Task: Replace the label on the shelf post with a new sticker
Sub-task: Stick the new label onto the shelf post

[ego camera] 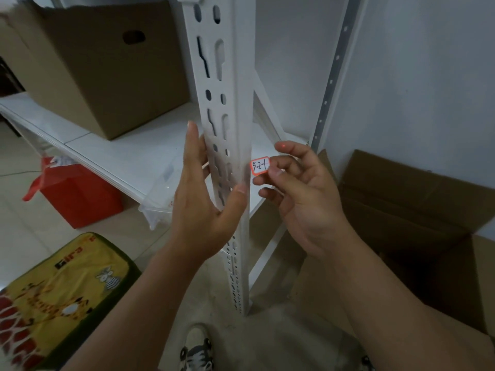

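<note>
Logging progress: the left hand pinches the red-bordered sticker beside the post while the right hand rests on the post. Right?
Hands are swapped. In the head view, the right hand pinches the red-bordered sticker beside the post, while the left hand rests on the post.

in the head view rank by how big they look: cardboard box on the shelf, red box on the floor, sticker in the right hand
1. cardboard box, largest
2. red box
3. sticker, pinched in the right hand, by far the smallest

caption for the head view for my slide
Right hand pinches red-bordered paper sticker beside white slotted metal shelf post; left hand steadies post.
</note>
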The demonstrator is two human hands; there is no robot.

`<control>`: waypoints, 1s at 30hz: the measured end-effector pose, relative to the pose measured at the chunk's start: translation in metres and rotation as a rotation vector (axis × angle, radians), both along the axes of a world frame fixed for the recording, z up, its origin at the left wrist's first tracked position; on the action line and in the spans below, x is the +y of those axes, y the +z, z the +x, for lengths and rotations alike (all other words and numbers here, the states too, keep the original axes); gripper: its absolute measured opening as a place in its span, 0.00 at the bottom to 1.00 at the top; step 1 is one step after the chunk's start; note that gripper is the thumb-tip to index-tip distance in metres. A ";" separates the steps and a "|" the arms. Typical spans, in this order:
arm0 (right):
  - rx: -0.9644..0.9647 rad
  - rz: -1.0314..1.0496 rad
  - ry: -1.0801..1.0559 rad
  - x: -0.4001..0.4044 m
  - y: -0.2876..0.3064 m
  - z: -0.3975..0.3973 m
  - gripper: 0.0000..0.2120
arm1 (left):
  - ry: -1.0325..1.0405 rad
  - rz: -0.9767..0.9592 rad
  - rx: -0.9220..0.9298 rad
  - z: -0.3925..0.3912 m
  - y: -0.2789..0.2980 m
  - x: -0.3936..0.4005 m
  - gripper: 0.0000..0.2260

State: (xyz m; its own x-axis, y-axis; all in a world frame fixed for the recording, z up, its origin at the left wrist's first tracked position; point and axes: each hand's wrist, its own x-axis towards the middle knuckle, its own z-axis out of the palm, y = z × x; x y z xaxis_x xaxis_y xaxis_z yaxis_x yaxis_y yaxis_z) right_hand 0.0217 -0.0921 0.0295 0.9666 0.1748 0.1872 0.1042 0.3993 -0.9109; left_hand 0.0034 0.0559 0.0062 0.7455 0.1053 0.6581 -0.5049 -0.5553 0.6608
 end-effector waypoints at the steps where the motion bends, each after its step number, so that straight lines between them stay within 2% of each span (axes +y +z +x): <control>1: -0.003 0.003 0.010 0.002 0.000 0.000 0.13 | 0.008 -0.002 -0.008 0.000 -0.001 0.000 0.37; 9: -0.003 0.113 0.067 0.014 -0.001 0.000 0.14 | 0.087 -0.016 -0.122 0.006 -0.005 -0.002 0.35; 22: -0.043 0.021 0.024 0.015 -0.003 0.000 0.13 | 0.129 -0.107 -0.135 0.007 -0.003 -0.012 0.33; 30: -0.045 0.015 0.007 0.016 -0.003 0.001 0.13 | 0.118 -0.089 -0.181 0.011 -0.004 -0.010 0.31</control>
